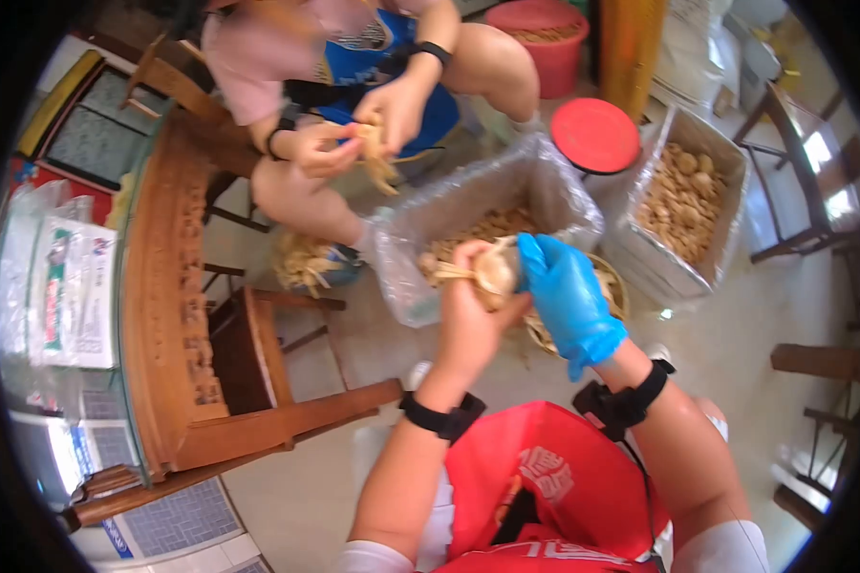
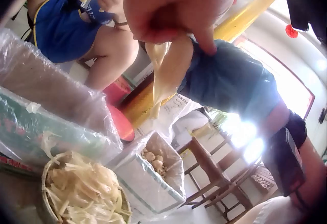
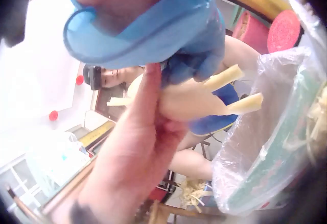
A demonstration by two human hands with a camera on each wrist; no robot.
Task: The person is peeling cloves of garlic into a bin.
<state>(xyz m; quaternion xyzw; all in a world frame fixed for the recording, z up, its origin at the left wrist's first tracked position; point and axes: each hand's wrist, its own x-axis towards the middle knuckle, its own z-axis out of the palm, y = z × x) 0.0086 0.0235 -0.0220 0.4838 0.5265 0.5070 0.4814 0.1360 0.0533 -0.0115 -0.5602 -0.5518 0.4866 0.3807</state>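
In the head view, my bare left hand (image 1: 473, 320) grips a pale garlic bulb (image 1: 496, 275) with its stem pointing left. My right hand (image 1: 569, 298), in a blue plastic glove, has its curled fingers on the bulb's right side. The right wrist view shows the gloved fingers (image 3: 191, 66) bent against the pale bulb (image 3: 186, 101), with cut stems (image 3: 245, 104) sticking out to the right. A loose strip of skin (image 2: 159, 81) hangs below my left hand in the left wrist view. Below the hands stands a basket (image 2: 45, 196) heaped with peeled skins (image 2: 84, 191).
A plastic-lined box (image 1: 401, 253) with bulbs stands ahead, and another lined box (image 1: 674, 272) is on the right. Between them sits a red round top (image 1: 595, 136). Opposite, a person (image 1: 401, 100) handles another stemmed bulb (image 1: 377, 158). A wooden table (image 1: 167, 286) flanks the left.
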